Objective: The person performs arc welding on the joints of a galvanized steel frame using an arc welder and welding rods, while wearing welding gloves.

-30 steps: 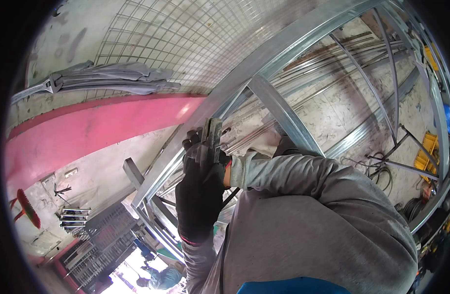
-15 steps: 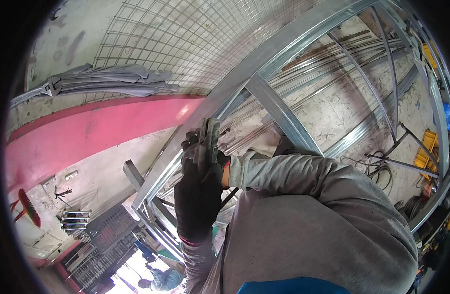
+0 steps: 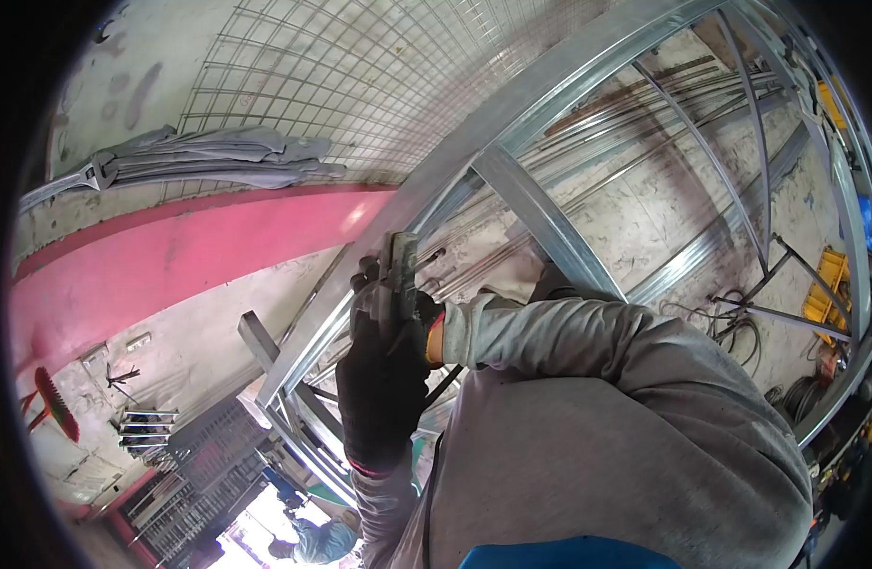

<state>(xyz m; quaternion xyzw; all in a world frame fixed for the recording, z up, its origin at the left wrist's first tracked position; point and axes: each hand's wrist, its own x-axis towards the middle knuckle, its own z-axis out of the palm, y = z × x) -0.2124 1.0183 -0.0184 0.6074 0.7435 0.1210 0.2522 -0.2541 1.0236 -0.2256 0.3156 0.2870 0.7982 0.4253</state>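
My left hand (image 3: 384, 403), in a black glove, reaches up from the lower left. Its fingers look closed around a narrow, worn grey block-like tool (image 3: 401, 261), whose exact kind I cannot make out. A blurred, see-through patch lies across the glove just below the tool. My right hand (image 3: 423, 327) comes in from the right under a grey sleeve and is mostly behind the left glove; only its wrist and a dark glove edge show, and its fingers are hidden. Both hands are close together over a welded steel frame (image 3: 540, 213) of square tubes.
Wire mesh (image 3: 303, 76) leans at the top, near folded grey cloth (image 3: 227, 156) and a pink band (image 3: 199, 251). Long metal bars (image 3: 635, 142) lie on the floor to the right, by a yellow crate (image 3: 828, 296) and cables (image 3: 735, 332). Another person (image 3: 322, 542) is at the bottom left.
The grey tool and both hands have shifted slightly left. A little more of my right wrist shows beside the left glove. The steel frame stays in place.
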